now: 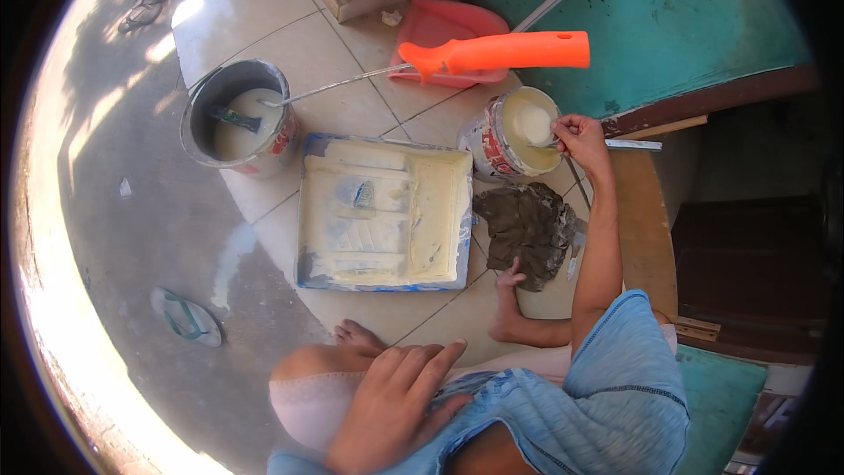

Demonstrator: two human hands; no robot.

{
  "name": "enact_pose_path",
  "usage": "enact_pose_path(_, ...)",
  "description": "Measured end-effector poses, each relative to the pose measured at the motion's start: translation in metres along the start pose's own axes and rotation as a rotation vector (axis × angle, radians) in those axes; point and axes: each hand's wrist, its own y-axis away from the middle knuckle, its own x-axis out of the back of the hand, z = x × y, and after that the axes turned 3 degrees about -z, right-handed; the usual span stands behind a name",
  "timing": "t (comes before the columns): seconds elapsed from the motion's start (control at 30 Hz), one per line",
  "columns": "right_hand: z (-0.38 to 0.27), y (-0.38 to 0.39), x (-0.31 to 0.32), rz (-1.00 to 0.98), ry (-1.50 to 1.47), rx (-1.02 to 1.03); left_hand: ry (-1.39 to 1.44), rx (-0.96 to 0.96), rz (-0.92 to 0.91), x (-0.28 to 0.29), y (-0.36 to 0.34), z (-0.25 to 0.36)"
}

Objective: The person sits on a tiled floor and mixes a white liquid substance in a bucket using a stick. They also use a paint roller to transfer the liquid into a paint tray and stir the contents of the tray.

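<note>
The right hand (580, 136) is pinching a thin stirring stick (576, 178) between closed fingers, just over the rim of a small paint can (512, 134) holding cream paint. The stick's long axis is running steeply, its free end pointing down toward the person past a crumpled dark rag (530, 230). The left hand (396, 405) is lying flat, fingers spread and holding nothing, on the person's knee. Left of the fingers, a paint tray (384, 211) is sitting on the tiled floor (290, 44), a grey bucket (236, 114) beyond it. An orange-handled paint roller (501, 51) is leaning above, near a teal wall (677, 18).

Right hand (580, 136) — paint can (514, 132) rim
</note>
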Motion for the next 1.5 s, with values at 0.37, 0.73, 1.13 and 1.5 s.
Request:
enact_pose_path(0.37,0.081,-0.030,0.034,0.524,0.121,0.195,-0.014,0.000,-0.019,0.007,-0.004,-0.008)
enact_pose_path(0.73,0.076,-0.015,0.005,0.648,0.040,0.348,-0.001,-0.025,0.005,0.009,0.001,-0.011)
enact_pose_path(1.13,0.088,0.006,-0.035,0.855,0.062,0.365,0.021,-0.042,-0.010,0.009,-0.003,-0.010)
enact_pose_path(1.5,-0.070,0.092,-0.295,-0.206,-0.743,0.134,0.033,-0.126,0.098,0.000,0.026,-0.021)
